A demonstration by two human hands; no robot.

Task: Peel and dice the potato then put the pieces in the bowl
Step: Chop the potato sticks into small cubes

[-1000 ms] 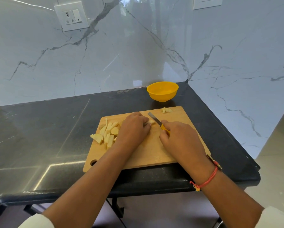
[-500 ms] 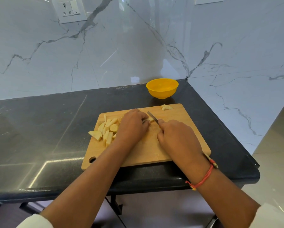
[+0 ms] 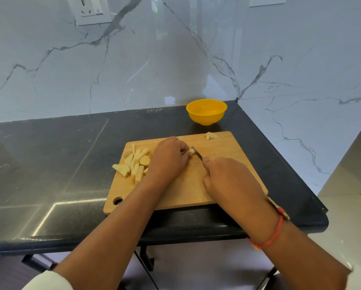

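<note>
A wide stretch of dark countertop [image 3: 50, 164] is left open at the left of the frame. The path from the cutting board [image 3: 219, 148] up to the yellow bowl [image 3: 206, 118] is narrowed by a few potato pieces [image 3: 212, 135] at the board's upper edge. The board's left part is blocked by a potato heap [image 3: 137, 164].

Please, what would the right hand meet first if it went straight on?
The right hand would probably first meet the potato piece at its knife, held by the left hand.

Yellow and black
Bright yellow bowl [image 3: 206, 111], pale yellow potato pieces [image 3: 136, 164], black counter [image 3: 70, 155], white wall [image 3: 175, 59] with grey lines.
</note>
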